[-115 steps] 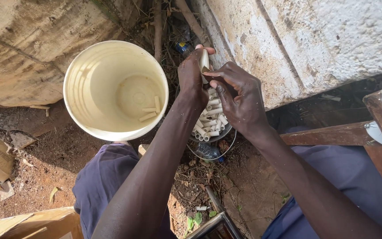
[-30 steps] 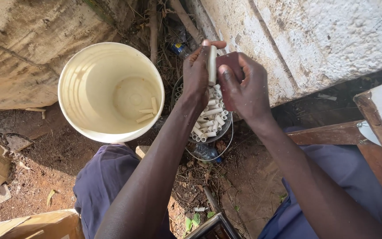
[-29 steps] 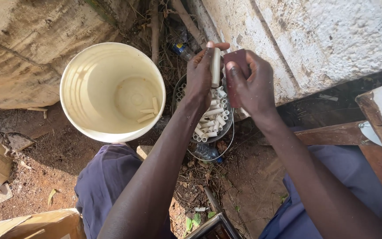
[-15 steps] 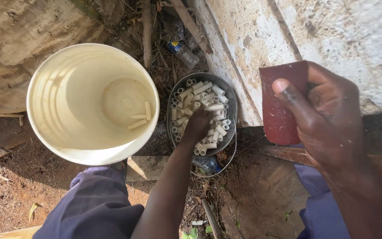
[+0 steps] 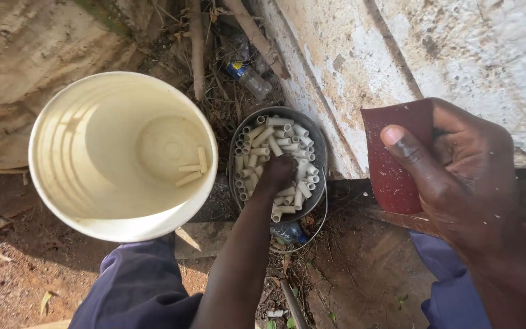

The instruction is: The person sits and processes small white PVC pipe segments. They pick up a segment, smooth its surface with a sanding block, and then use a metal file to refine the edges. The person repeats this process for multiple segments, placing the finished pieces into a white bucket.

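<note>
Beside wall: right hand (image 5: pixel 458 183) grips red sandpaper (image 5: pixel 394 158) | left hand (image 5: pixel 277 173) in pipe-piece bucket (image 5: pixel 318 152)

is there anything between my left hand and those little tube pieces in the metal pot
Nothing visible does. The left hand is already down among the short pale tube pieces inside the metal pot. The right hand holds reddish sandpaper off to the side.

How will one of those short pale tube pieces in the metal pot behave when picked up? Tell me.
Each tube piece looks hollow and short, so probably light. Round sides suggest it would roll on a flat surface. The left hand reaches into the loose heap in the metal pot, so neighbours may shift.
</note>
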